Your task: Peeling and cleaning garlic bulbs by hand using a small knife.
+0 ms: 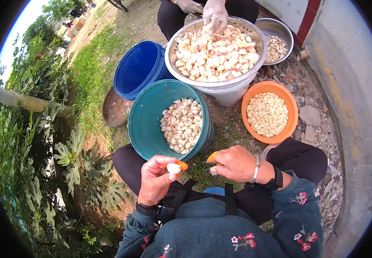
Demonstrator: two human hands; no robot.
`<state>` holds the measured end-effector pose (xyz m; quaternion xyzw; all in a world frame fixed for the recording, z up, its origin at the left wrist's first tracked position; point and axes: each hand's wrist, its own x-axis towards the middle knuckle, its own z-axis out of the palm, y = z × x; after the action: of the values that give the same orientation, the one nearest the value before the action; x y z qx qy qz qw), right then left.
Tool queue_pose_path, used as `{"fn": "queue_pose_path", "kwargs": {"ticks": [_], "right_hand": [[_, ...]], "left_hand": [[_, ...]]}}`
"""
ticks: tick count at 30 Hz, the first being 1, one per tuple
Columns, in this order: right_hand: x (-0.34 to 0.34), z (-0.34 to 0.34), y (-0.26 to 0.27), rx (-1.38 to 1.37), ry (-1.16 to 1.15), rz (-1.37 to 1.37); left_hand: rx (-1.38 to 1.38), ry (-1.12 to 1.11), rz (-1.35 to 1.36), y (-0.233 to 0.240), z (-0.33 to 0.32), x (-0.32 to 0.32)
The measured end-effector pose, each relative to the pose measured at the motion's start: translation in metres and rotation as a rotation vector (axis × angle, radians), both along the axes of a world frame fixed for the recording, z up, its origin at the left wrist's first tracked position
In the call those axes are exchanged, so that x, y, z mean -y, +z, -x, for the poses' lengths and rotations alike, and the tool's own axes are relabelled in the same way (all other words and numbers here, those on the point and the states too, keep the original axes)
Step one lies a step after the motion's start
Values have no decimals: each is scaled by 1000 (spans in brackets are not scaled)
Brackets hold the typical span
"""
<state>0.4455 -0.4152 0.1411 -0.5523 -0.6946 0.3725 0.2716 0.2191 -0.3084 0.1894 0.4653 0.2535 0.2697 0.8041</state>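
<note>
My left hand (156,180) pinches a pale garlic clove (174,168) between thumb and fingers; orange finger covers (182,165) show around it. Close by on the right, my right hand (240,163) grips a small metal blade (209,162), its handle mostly hidden in the fingers. Orange also shows at a right fingertip (212,156). Just beyond my left hand, a green bucket (145,121) holds unpeeled garlic cloves (184,127). Past my right hand, an orange bowl (246,124) contains peeled cloves (267,114).
Opposite me, a person's gloved hand (216,16) reaches into a metal colander (172,59) of garlic atop a white bucket (229,96). Around these stand a blue bucket (137,67), a steel bowl (287,34) with cloves and a brown basket (112,111). A curved wall (350,113) bounds the right.
</note>
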Motion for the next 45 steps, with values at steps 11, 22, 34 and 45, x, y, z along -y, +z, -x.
{"fn": "queue_pose_path", "kwargs": {"ticks": [11, 22, 34, 45], "right_hand": [[0, 14, 12, 6, -272, -616], [-3, 18, 5, 233, -239, -748], [-3, 16, -3, 225, -140, -723], [-3, -7, 5, 297, 64, 82]], "left_hand": [[-267, -138, -93, -1, -5, -4], [-410, -218, -16, 1, -16, -6], [-539, -315, 49, -6, -15, -8], [-150, -141, 111, -10, -5, -13]]}}
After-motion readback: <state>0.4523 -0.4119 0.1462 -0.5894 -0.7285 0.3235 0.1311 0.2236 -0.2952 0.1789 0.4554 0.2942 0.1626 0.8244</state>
